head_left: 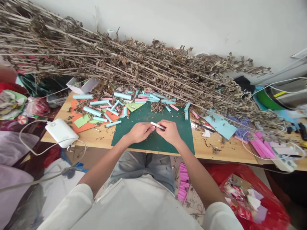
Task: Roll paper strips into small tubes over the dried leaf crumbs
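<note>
Over the green cutting mat (177, 137) my two hands meet near its middle. My right hand (169, 130) is closed around a slim white stick-like piece (156, 124) with a dark part near its right end; its exact kind is not clear. The fingers of my left hand (140, 132) are pressed together at the piece's left end. Beyond my hands a clump of dry leaves (157, 107) lies on the mat. Several light blue paper rolls (92, 111) and pink paper rolls (174, 107) are scattered along the mat's far and left sides.
A large heap of dried stalks (134, 64) spans the back of the wooden table (216, 150). At the left edge sits a white power bank (61, 132) with cables. Blue paper (220, 123) and pink crepe paper (261, 145) lie right. Below hangs a red bag (271, 201) of scraps.
</note>
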`<state>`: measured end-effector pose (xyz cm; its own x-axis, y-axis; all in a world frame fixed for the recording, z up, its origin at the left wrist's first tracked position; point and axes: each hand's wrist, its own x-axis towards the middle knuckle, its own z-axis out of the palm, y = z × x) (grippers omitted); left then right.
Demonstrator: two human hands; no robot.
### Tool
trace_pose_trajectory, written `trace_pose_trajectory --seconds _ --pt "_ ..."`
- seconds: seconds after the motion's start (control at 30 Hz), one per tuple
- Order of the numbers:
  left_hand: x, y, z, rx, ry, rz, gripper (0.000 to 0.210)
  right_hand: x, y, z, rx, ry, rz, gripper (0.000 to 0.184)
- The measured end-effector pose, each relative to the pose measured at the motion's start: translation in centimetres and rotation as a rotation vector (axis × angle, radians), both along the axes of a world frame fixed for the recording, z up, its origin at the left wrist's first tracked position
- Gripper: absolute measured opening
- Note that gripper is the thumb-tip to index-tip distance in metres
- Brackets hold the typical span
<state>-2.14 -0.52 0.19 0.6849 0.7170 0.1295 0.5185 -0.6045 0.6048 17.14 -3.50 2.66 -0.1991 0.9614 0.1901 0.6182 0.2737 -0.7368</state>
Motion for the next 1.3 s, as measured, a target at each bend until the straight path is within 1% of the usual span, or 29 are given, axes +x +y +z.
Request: trace_pose_trajectory --seconds 0.17,0.3,0.4,0.47,0.63,0.8,0.87,1.03,1.2,1.3 --pt "-0.2 0.2 0.5 0.002 0.019 -0.036 0.039 0.5 -0.2 0.2 -0.094 0.061 0.037 0.017" --pt "-0.3 0.4 0.3 0.036 0.063 -0.075 0.040 0.9 -0.2 0.6 -0.146 0.015 0.079 0.022" --pt "-0.3 0.4 0.1 0.064 0.063 -0.095 0.039 0.9 -0.2 0.6 -0.145 -0.013 0.067 0.025" --pt "-0.4 0.3 0.0 0.078 0.042 -0.079 0.038 0.6 -0.2 0.5 -0.140 -0.019 0.034 0.026" --pt "-0.5 -0.2 -0.5 0.128 0.030 0.011 0.036 -0.4 -0.5 0.2 -0.121 -0.055 -0.046 0.022" --pt "-0.1 -0.4 -1.0 0.155 -0.021 0.052 0.035 -1.2 -1.1 -0.2 -0.076 0.007 -0.193 0.015" --pt "0.0 -0.5 -1.1 0.127 -0.068 0.081 0.034 -1.2 -1.3 -0.2 -0.057 0.041 -0.233 0.017" --pt "-0.1 -0.6 -1.2 -0.016 -0.214 0.174 0.031 -0.3 -1.4 -0.1 -0.025 0.114 -0.330 0.024" --pt "-0.3 -0.9 -0.7 -0.063 -0.364 0.130 0.033 0.4 -0.7 -0.9 -0.089 0.088 -0.410 0.021" --pt "-0.3 -1.0 -0.8 -0.092 -0.429 0.157 0.031 0.7 -0.1 -1.9 -0.132 0.020 -0.449 0.020"
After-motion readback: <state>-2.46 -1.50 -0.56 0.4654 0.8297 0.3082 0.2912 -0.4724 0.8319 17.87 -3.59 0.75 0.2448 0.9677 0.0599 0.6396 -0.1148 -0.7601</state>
